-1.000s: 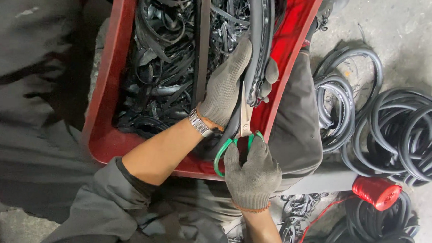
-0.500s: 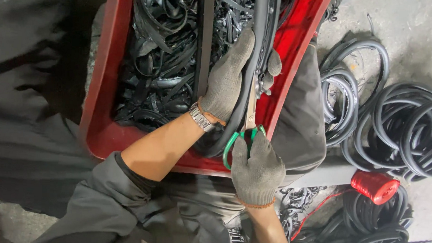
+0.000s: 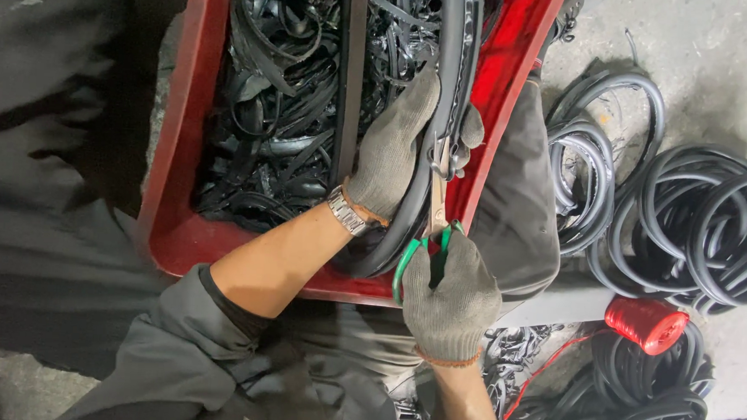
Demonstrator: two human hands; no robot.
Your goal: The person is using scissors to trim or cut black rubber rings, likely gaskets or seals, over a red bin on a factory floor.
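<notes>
Two gloved hands work one cut: the left hand (image 3: 393, 156) has its fingers (image 3: 419, 94) wrapped round a black rubber strip (image 3: 451, 62), holding it steady over the red crate (image 3: 177, 185). The right hand (image 3: 450, 293) is closed through the green loops of scissors (image 3: 435, 208), blades against the strip. Offcuts fill the crate; hose coils (image 3: 709, 225) and a red spool (image 3: 646, 323) lie on the floor.
</notes>
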